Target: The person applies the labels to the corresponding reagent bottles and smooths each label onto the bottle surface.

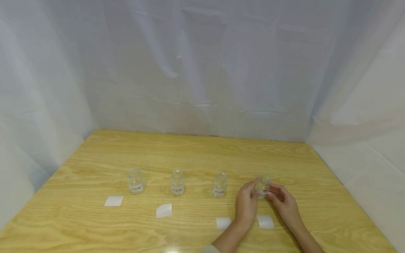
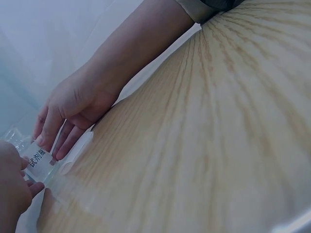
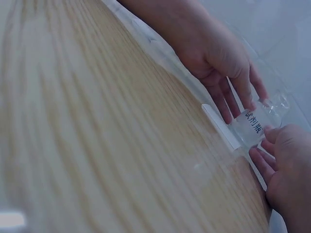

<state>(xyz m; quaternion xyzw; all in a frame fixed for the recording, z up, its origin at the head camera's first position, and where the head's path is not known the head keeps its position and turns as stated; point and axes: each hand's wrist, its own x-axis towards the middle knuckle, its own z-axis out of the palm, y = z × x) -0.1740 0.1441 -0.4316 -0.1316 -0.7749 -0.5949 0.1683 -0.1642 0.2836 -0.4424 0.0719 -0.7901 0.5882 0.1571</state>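
Both hands are at a small clear glass reagent bottle (image 1: 263, 184), the rightmost in a row, upright with its mouth uppermost. A white label (image 3: 253, 121) with dark Chinese characters runs across its front. From the left side, my left hand (image 1: 246, 205) holds the bottle between thumb and fingers. My right hand (image 1: 287, 208) grips it from the right, thumb at the label's edge and fingers curving behind the glass. In the left wrist view, the right hand (image 2: 80, 99) reaches in from above. Just in front of the bottle lies a white paper square (image 1: 265, 221).
Three similar labelled bottles stand leftward: one near the left hand (image 1: 219, 185), a middle one (image 1: 178, 184) and a far left one (image 1: 136, 182). White squares lie before them (image 1: 223, 223), one with a raised corner (image 1: 164, 211). White curtains (image 1: 202, 70) surround the wooden table (image 1: 95, 225).
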